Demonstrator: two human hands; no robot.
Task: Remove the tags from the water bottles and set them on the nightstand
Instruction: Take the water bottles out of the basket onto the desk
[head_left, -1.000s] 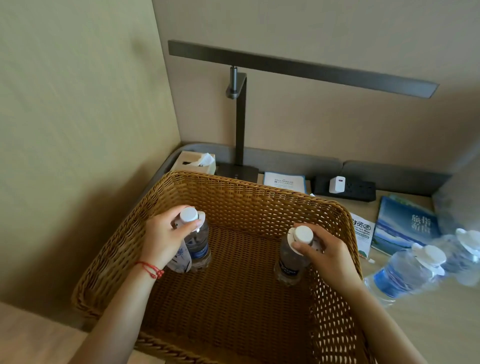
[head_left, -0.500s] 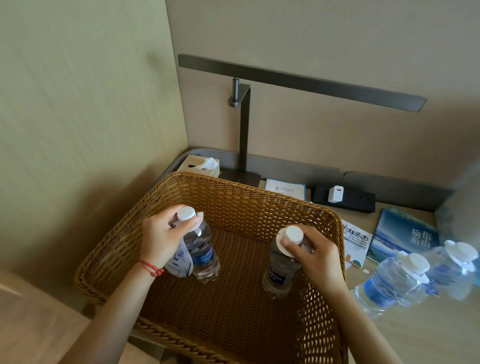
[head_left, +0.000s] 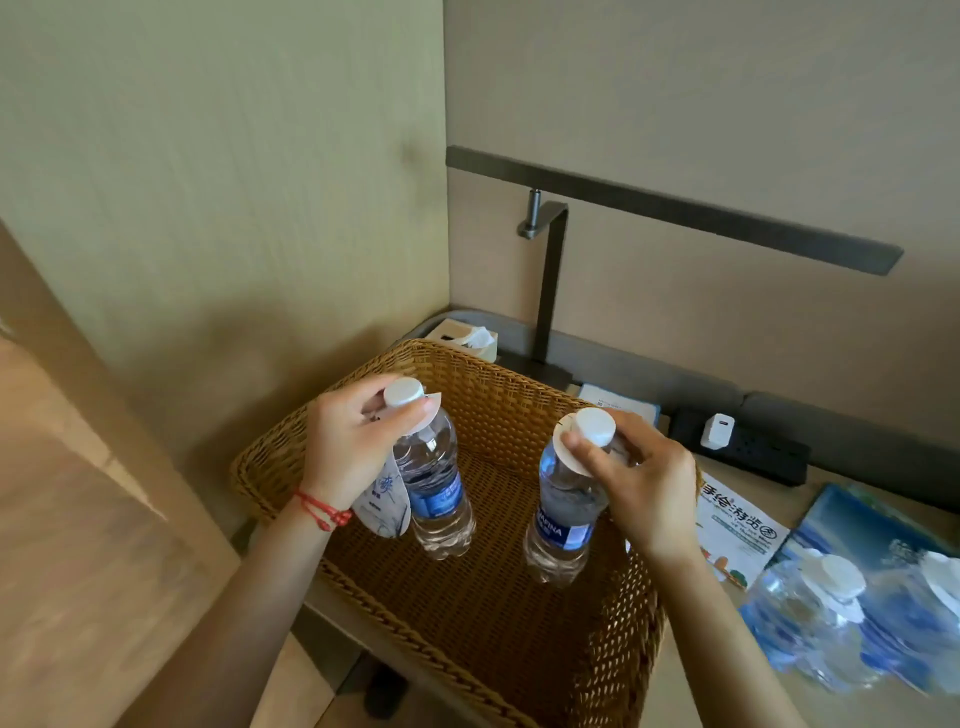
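Note:
My left hand (head_left: 353, 441) grips the neck of a clear water bottle (head_left: 436, 488) with a white cap, held above the wicker basket (head_left: 498, 634). A white paper tag (head_left: 382, 501) with blue print hangs from that bottle's neck, beside my wrist. My right hand (head_left: 639, 478) holds a second bottle (head_left: 563, 514) by the neck, its round white tag collar (head_left: 566, 457) under the cap. Two more tagged bottles (head_left: 810, 623) stand on the nightstand (head_left: 701, 691) at the right, blurred.
A dark bar lamp (head_left: 550, 291) rises behind the basket. A tissue box (head_left: 467, 338), a power strip (head_left: 737, 447) with a white charger, a leaflet (head_left: 737, 525) and a blue booklet (head_left: 857, 530) lie on the nightstand. Walls close in at left and back.
Both hands have lifted their bottles up out of the basket bottom. The view has tilted, so the basket sits lower and further right in the picture.

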